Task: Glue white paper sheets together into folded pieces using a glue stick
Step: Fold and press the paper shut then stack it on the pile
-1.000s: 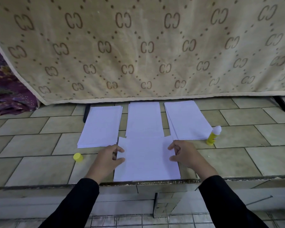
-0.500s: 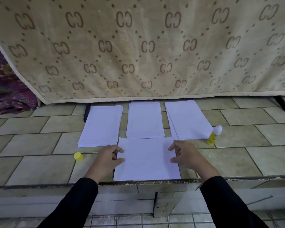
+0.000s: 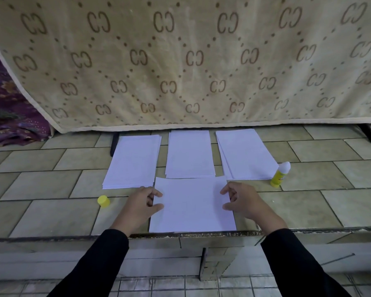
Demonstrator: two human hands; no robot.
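From the head view, a flat white paper sheet (image 3: 193, 204) lies on the pale green tiled ledge (image 3: 51, 211), its near edge flush with the ledge's lip. The left hand (image 3: 142, 207) sits at the sheet's nine o'clock edge, the right hand (image 3: 242, 202) at its three o'clock edge. On each hand the thumb lies on the paper and the fingers curl in at the margin, so each appears to pinch its edge, though I can't tell whether any fingertips reach under it. Both wrists are low and both palms turn inward, with black sleeves (image 3: 99, 264) running back toward six o'clock.

Beyond the sheet are three stacks of white paper: the left stack (image 3: 133, 161) at eleven o'clock, the middle stack (image 3: 190, 154) at twelve, with the sheet's far edge overlapping its near end, and the right stack (image 3: 245, 154) at one. A yellow glue stick with a white tip (image 3: 280, 174) stands uncapped at two o'clock, just beside the right stack. Its small yellow cap (image 3: 103, 201) rests at nine o'clock, near the left hand. A beige patterned blanket (image 3: 180, 61) hangs behind.
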